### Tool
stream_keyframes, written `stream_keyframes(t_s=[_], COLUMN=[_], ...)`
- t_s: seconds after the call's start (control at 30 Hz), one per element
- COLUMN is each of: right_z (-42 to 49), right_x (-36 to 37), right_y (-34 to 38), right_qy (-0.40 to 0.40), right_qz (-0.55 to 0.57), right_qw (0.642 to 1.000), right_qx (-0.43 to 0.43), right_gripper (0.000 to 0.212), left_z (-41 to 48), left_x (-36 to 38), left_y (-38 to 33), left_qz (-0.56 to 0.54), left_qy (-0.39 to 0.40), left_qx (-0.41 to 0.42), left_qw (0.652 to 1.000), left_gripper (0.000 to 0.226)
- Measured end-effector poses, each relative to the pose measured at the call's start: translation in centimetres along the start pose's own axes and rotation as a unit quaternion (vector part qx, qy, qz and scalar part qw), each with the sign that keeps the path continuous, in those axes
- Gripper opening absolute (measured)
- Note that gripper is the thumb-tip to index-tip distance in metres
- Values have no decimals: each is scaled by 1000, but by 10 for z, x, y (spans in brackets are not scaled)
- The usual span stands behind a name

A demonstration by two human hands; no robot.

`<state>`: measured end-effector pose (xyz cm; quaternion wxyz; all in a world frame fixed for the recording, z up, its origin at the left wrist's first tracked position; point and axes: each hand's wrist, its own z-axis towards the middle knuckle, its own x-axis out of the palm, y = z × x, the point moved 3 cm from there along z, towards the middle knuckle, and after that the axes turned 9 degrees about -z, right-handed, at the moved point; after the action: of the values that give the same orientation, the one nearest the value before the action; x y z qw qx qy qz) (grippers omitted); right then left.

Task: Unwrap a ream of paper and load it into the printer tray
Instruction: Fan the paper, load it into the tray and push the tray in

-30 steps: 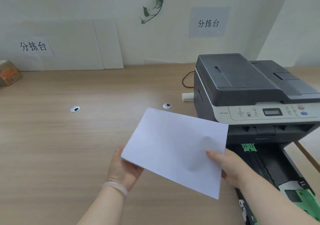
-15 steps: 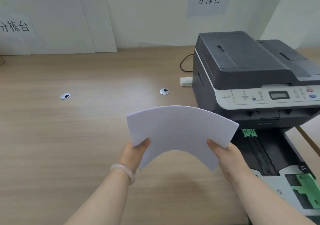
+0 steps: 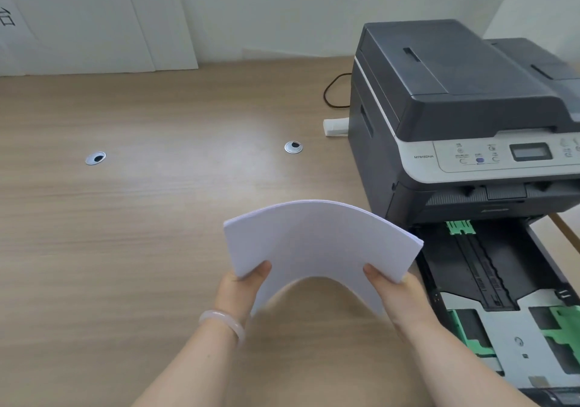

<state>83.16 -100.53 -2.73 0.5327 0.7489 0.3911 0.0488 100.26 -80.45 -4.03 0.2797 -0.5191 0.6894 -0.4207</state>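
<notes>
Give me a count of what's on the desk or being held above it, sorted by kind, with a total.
Printers: 1
Pulled-out paper trays: 1
Paper stacks, held bowed by the left hand and right hand: 1
Round silver desk grommets: 2
White plugs or adapters: 1
Total: 6
</notes>
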Motion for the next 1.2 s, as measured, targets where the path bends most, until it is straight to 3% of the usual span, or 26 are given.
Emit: stream_keyframes(t_s=[0.27,0.4,0.53,0.63,0.8,0.93,1.03,1.07,1.2], right_z=[2,2,3,4,-2,-25,-47,-55,-74], right_x=[5,7,-3,-22,-45,-38,-10,2,43], right_y=[-4,0,32,60,98,112,120,122,128], right_qy=[19,36,13,11,115,192,221,228,175], right_qz=[-23,-38,-60,-48,91,320,365,360,337], right_qw=[999,999,997,995,988,928,904,905,925], right_qx=[-18,-10,-44,-82,-44,11,2,1,-3], right_gripper=[10,9,4,13,26,58,76,75,35], left_z=[12,13,10,10,2,-18,-33,-38,-60], left_x=[1,4,5,-6,-22,-30,-27,-23,1], left_y=[10,10,-22,-52,-93,-104,-92,-85,-64], left_qz=[30,50,81,67,-24,-112,-179,-198,-259], left_qy=[29,-14,-17,21,82,84,52,41,20], left_qx=[29,22,57,87,68,67,37,21,-18], left_qw=[999,998,995,994,994,988,982,979,965], left_gripper=[7,6,9,15,28,28,10,10,12])
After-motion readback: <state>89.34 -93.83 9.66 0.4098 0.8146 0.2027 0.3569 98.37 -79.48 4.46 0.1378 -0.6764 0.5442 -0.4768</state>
